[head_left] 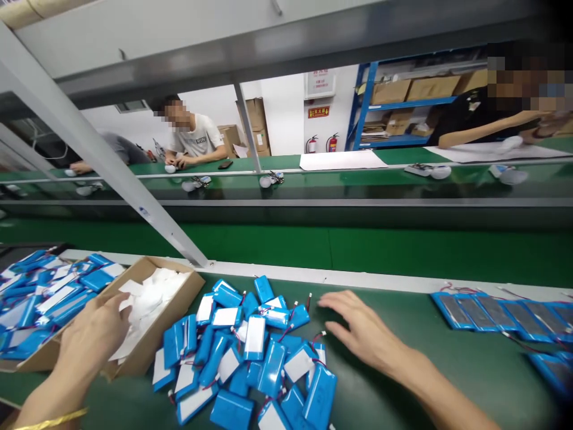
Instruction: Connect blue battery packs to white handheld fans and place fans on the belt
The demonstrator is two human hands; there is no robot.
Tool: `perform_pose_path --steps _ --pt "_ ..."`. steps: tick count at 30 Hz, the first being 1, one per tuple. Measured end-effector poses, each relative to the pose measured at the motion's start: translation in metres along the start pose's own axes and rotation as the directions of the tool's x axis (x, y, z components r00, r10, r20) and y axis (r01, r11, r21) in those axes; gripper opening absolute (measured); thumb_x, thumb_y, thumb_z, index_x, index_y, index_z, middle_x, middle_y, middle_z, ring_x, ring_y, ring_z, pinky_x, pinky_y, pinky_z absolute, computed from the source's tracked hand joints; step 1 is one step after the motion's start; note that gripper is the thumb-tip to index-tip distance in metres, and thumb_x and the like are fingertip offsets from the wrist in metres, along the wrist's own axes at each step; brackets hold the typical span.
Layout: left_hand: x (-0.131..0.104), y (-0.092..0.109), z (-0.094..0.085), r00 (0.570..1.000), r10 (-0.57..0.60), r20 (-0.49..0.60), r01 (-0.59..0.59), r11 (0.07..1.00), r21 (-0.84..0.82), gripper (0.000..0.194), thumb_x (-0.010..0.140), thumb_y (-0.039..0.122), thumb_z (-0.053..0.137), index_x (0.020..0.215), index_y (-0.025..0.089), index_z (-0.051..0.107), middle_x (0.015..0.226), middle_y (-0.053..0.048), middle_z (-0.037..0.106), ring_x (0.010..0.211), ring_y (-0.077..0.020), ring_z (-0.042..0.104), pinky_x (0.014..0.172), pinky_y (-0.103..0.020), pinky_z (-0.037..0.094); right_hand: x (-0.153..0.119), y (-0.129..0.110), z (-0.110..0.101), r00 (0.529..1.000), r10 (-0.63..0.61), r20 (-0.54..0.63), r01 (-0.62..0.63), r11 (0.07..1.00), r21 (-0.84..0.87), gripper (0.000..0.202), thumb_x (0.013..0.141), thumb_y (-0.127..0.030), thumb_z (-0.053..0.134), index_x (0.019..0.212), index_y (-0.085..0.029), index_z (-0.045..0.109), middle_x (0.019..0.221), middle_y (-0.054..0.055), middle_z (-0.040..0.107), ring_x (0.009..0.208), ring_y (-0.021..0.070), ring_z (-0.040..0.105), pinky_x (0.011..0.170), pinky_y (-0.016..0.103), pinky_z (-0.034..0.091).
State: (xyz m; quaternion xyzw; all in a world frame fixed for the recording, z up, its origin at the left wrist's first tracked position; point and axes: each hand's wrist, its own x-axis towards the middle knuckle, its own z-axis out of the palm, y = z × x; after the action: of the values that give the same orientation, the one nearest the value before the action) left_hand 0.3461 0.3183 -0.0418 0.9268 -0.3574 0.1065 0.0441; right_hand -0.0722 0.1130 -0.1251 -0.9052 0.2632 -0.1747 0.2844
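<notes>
A loose pile of blue battery packs [273, 364], some with white patches and thin red and black leads, lies on the green worktop. My left hand [96, 328] reaches over a cardboard box [181, 310] of white paper slips [154, 292]. Its fingers are bent together at one slip by the box's left side; the fingertips are partly hidden. To the right of the pile my right hand [358, 328] hovers palm down, fingers apart, holding nothing. Its fingertips are near the packs' leads, apart from the pile.
More battery packs [58, 298] fill a container at the left. Flat blue packs with grey faces [496, 313] lie in a row at the right. A slanted metal post [147, 209] stands behind the box. Across the green belt [358, 248], people [197, 137] sit at another bench.
</notes>
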Motion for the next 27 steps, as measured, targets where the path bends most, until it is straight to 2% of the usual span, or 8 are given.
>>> perform_pose_path --steps 4,9,12,16,19,22,24,27 --pt "-0.011 0.028 -0.019 0.997 -0.011 0.082 -0.007 0.976 0.216 0.046 0.094 0.040 0.025 0.112 0.017 0.059 0.087 -0.007 0.062 0.091 -0.0276 0.058 0.075 -0.033 0.045 0.038 -0.017 0.026 0.981 -0.121 0.154 0.114 0.992 0.057 0.045 0.076 -0.011 0.060 0.120 -0.021 0.056 0.123 0.006 0.059 0.115 0.0233 0.045 0.098 0.036 0.040" --pt "-0.027 0.077 -0.022 0.956 0.293 -0.019 -0.291 0.937 -0.195 0.035 0.091 0.041 0.039 0.107 0.016 0.057 0.102 -0.008 0.062 0.102 -0.0273 0.055 0.088 -0.040 0.045 0.046 -0.014 0.027 0.981 -0.077 0.181 0.072 0.997 0.032 0.032 0.074 -0.014 0.064 0.105 -0.021 0.062 0.101 0.007 0.064 0.099 0.0242 0.051 0.089 0.038 0.040" --pt "-0.050 0.128 -0.010 0.836 0.547 -0.047 -0.482 0.689 -0.541 0.025 0.089 0.039 0.048 0.106 0.022 0.058 0.114 -0.005 0.058 0.109 -0.0211 0.053 0.096 -0.033 0.043 0.036 -0.016 0.012 0.987 0.017 0.160 -0.023 0.999 0.032 0.016 0.080 -0.022 0.058 0.096 -0.020 0.061 0.088 0.005 0.063 0.084 0.0206 0.054 0.075 0.032 0.043" --pt "-0.081 0.199 -0.002 0.607 0.794 0.029 -0.484 0.398 -0.779 0.021 0.087 0.023 0.053 0.107 0.026 0.056 0.126 -0.003 0.051 0.116 -0.0180 0.049 0.098 -0.029 0.041 0.023 -0.025 -0.013 0.980 0.153 0.129 -0.181 0.953 0.242 0.021 0.092 -0.033 0.045 0.087 -0.019 0.060 0.070 -0.001 0.057 0.062 0.0130 0.048 0.057 0.024 0.037" --pt "-0.091 0.234 0.000 0.579 0.814 0.047 -0.359 0.306 -0.882 0.013 0.084 0.017 0.055 0.096 0.022 0.057 0.103 -0.002 0.059 0.096 -0.0152 0.056 0.086 -0.025 0.044 0.014 -0.028 -0.023 0.970 0.233 0.066 -0.229 0.797 0.559 0.030 0.091 -0.042 0.048 0.080 -0.017 0.060 0.067 -0.001 0.052 0.062 0.0117 0.045 0.057 0.023 0.035" --pt "-0.095 0.252 0.001 0.622 0.764 0.171 0.007 0.213 -0.977 0.009 0.084 0.025 0.058 0.089 0.018 0.054 0.081 0.000 0.057 0.073 -0.0119 0.053 0.066 -0.022 0.042 0.003 -0.025 -0.025 0.970 0.241 0.027 -0.175 0.618 0.766 0.033 0.087 -0.048 0.054 0.099 -0.018 0.061 0.068 -0.002 0.049 0.056 0.0089 0.041 0.052 0.022 0.034" --pt "-0.099 0.259 0.003 0.602 0.763 0.234 0.269 0.082 -0.960 0.021 0.082 0.032 0.061 0.090 0.016 0.050 0.075 0.000 0.055 0.066 -0.0098 0.050 0.060 -0.020 0.039 -0.002 -0.021 -0.024 0.982 0.187 0.040 -0.126 0.474 0.872 0.043 0.081 -0.048 0.063 0.115 -0.022 0.056 0.076 -0.001 0.052 0.052 0.0065 0.041 0.047 0.020 0.034" --pt "-0.106 0.265 0.005 0.565 0.788 0.246 0.433 -0.029 -0.901 0.031 0.082 0.040 0.062 0.091 0.015 0.046 0.070 0.001 0.053 0.062 -0.0096 0.049 0.058 -0.020 0.037 -0.005 -0.019 -0.019 0.988 0.155 0.029 -0.068 0.254 0.965 0.054 0.071 -0.043 0.075 0.119 -0.027 0.056 0.098 0.004 0.054 0.054 0.0058 0.047 0.039 0.016 0.035"
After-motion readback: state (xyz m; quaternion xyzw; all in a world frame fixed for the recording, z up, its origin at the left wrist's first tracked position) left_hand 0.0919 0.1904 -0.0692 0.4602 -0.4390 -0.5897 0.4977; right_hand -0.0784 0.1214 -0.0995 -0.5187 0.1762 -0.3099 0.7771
